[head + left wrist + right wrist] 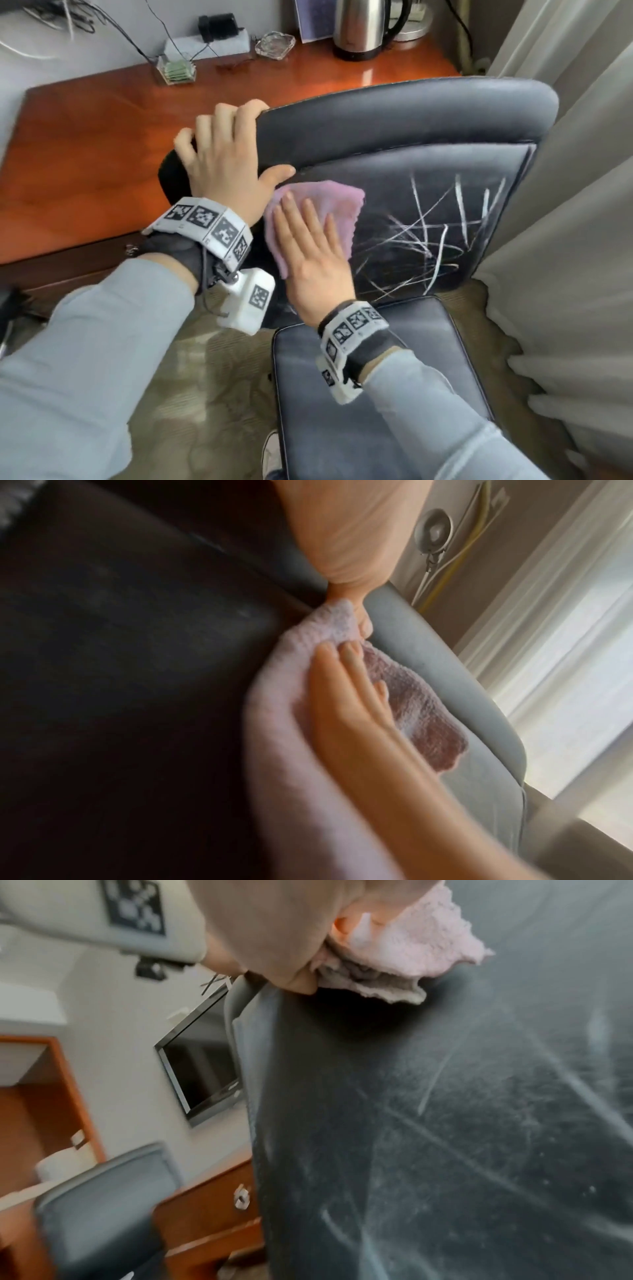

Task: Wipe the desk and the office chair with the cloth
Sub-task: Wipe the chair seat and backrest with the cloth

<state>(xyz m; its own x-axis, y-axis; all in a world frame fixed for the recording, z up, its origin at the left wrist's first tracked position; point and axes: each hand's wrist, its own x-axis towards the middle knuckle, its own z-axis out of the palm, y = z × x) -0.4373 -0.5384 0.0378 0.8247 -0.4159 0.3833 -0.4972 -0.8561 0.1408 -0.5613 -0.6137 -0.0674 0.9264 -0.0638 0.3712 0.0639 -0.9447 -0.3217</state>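
Note:
A dark leather office chair stands before the red-brown wooden desk. White scribble marks cover the right half of its backrest. My left hand grips the top left edge of the backrest, fingers curled over it and thumb on the front. My right hand lies flat on a pink cloth, pressing it against the upper left of the backrest. In the left wrist view the cloth lies under straight fingers. The right wrist view shows the cloth bunched above the smeared backrest.
On the desk's far edge stand a steel kettle, a glass ashtray, a clear holder with green packets and a power strip with cables. Pale curtains hang close on the right. The chair seat is below.

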